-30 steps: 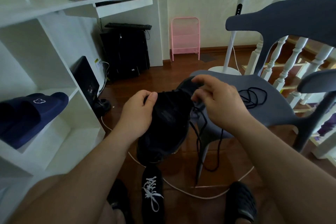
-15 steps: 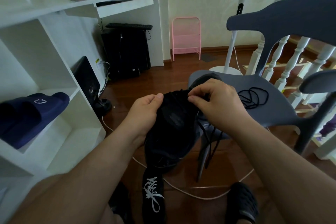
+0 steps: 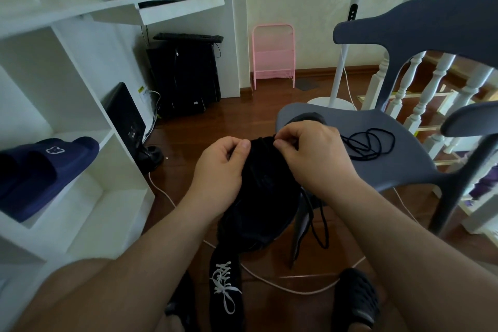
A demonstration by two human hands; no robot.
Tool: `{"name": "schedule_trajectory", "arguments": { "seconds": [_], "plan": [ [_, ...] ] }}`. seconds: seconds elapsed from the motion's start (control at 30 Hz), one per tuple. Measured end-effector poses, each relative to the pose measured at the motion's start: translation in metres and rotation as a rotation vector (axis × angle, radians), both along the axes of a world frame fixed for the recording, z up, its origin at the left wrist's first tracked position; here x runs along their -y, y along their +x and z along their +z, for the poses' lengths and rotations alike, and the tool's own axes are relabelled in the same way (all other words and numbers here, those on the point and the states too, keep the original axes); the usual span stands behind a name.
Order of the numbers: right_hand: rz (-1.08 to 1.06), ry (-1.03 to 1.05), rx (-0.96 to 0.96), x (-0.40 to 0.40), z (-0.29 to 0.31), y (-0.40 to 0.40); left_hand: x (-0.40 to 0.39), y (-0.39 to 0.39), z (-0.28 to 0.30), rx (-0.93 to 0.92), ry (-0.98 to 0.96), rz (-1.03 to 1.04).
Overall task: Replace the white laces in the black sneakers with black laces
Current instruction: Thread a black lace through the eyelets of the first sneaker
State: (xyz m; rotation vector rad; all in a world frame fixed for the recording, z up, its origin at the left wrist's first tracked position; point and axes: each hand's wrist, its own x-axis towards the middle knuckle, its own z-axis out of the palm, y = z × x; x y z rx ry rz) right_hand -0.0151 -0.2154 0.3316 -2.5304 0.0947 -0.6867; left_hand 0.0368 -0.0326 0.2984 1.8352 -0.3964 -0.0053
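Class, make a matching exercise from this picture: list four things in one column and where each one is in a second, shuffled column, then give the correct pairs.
Things
1. Sneaker with white laces
2. Spare black lace
3. Navy slipper
4. Sneaker being laced

Places
A. Coiled on the grey chair seat
B. In the white shelf compartment
C. Held in both hands, left hand and right hand
D. On the wooden floor, near the person's feet

Pairs: 1-D, 2-A, 3-B, 4-C
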Motion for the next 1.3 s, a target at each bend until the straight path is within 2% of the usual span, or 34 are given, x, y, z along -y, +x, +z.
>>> {"name": "schedule_trajectory", "arguments": {
  "seconds": [0.3, 0.43, 0.6, 0.73, 0.87, 1.0, 1.13, 1.3],
  "plan": [
    [-0.026, 0.027, 0.034, -0.009, -0.002, -0.001, 0.003, -0.013, -0.006, 0.106, 0.0, -0.014],
    [-0.032, 0.014, 0.036, -0.009, -0.003, -0.003, 0.003, -0.015, -0.006, 0.113, 0.009, -0.093],
    [-0.026, 0.085, 0.09, -0.003, 0.0, -0.007, 0.003, -0.012, -0.008, 0.024, 0.013, -0.158],
    [0.042, 0.085, 0.001, -0.004, 0.0, -0.008, 0.005, -0.015, -0.006, -0.056, -0.075, -0.219],
    [0.022, 0.113, -0.06, -0.004, 0.001, -0.008, 0.006, -0.017, -0.007, -0.142, -0.118, -0.226],
    [-0.002, 0.018, -0.082, -0.008, 0.004, -0.006, 0.009, -0.018, -0.006, -0.23, -0.11, -0.231],
    [-0.046, -0.022, -0.048, -0.008, 0.003, -0.006, 0.01, -0.017, -0.004, -0.286, -0.137, -0.218],
    [-0.033, 0.031, 0.049, -0.006, -0.003, -0.006, 0.006, -0.013, -0.001, -0.311, -0.085, -0.286]
  ]
}}
